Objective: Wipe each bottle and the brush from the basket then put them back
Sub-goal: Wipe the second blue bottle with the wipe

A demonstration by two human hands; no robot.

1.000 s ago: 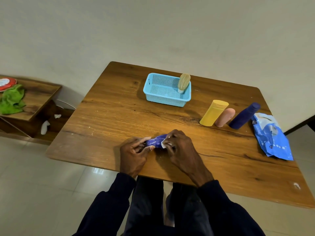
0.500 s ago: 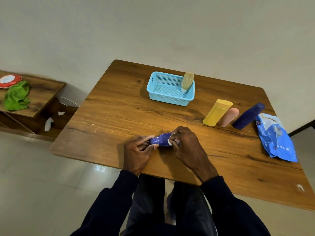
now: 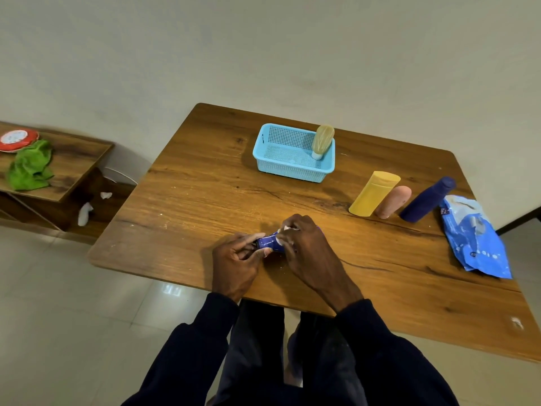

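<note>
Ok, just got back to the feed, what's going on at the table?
A person is wiping a small blue bottle: the left hand grips one end, the right hand presses a white wipe on it. The brush stands in the blue basket; the yellow bottle, pink bottle and dark blue bottle stand outside it.

You're working in soft, even indoor light. The table [image 3: 205, 200] glows warmest near its middle, and the basket [image 3: 292, 171] throws a faint shadow leftward. A pale glare marks the floor [image 3: 171, 288]. Wide-angle distortion bends the table's edges, and detail softens toward the corners.
</note>
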